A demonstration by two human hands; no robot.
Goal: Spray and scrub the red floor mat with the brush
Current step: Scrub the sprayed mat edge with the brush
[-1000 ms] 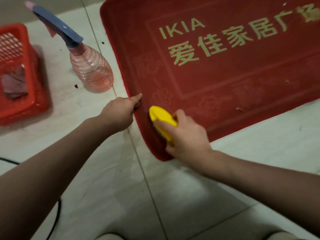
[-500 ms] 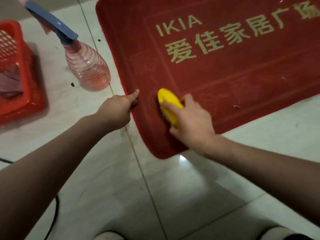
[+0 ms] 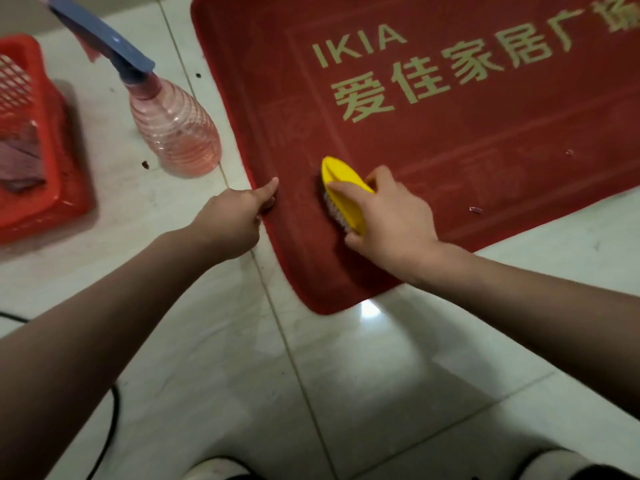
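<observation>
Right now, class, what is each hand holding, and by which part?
The right hand grips the yellow brush across its back, bristles down on the red mat. The left hand pinches the mat's left edge, thumb on top.

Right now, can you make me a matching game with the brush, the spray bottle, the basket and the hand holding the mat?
Things:
1. yellow scrub brush
2. pink spray bottle
3. red basket
4. left hand

Places:
A. has a dark cloth inside
B. stands on the tiles beside the red floor mat
C. gripped by the right hand, bristles on the mat
D. holds the mat's edge

Pairs: 1-C, 2-B, 3-A, 4-D
</observation>
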